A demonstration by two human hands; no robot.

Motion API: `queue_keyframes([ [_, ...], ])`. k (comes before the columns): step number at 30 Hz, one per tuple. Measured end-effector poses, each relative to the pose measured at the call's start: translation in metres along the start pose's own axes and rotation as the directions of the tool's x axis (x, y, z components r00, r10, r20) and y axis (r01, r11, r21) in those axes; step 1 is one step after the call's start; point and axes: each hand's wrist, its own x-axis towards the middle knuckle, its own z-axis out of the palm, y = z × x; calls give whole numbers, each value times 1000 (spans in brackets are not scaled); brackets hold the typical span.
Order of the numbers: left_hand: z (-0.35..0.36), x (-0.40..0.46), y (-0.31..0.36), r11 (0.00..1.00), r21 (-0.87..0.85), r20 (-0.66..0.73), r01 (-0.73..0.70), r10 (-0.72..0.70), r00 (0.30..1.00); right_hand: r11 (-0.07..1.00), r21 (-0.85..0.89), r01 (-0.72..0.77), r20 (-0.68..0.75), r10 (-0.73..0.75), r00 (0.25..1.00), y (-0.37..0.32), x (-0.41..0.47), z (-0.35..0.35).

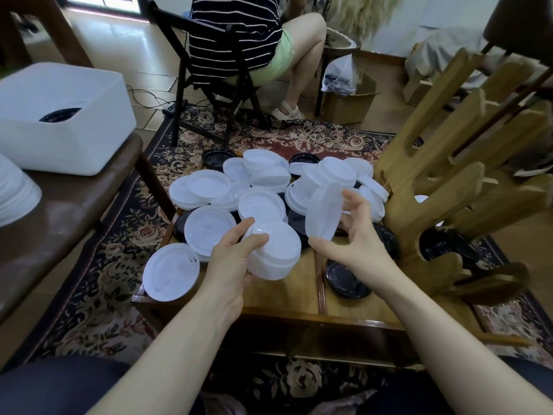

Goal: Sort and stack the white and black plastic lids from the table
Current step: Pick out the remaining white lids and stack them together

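Several loose white lids (pixel 260 187) lie heaped on the low wooden table (pixel 284 289), with black lids (pixel 347 278) beneath and around them. My left hand (pixel 232 262) grips a stack of white lids (pixel 276 253) from the left side, thumb on top. My right hand (pixel 356 241) holds a single white lid (pixel 324 212) upright on its edge, fingers curled round its rim, just right of the stack. One white lid (pixel 170 272) hangs over the table's near left corner.
A white bin (pixel 68 139) holding black lids sits on a brown bench at left. A wooden rack (pixel 449 187) stands against the table's right side, black lids behind it. A seated person on a black chair (pixel 209 85) is beyond the table. Patterned rug underneath.
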Motion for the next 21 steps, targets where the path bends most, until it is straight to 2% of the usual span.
queue_keyframes([
  [5,9,-9,0,999,10,101,48,-49,994,986,166,-11,86,-3,996,-5,-5,9],
  [11,11,-14,2,998,16,161,53,-55,985,995,98,-18,156,2,988,-6,-11,15],
  [21,11,-17,7,994,-91,121,69,-57,991,995,91,27,177,-43,983,-15,-14,11],
])
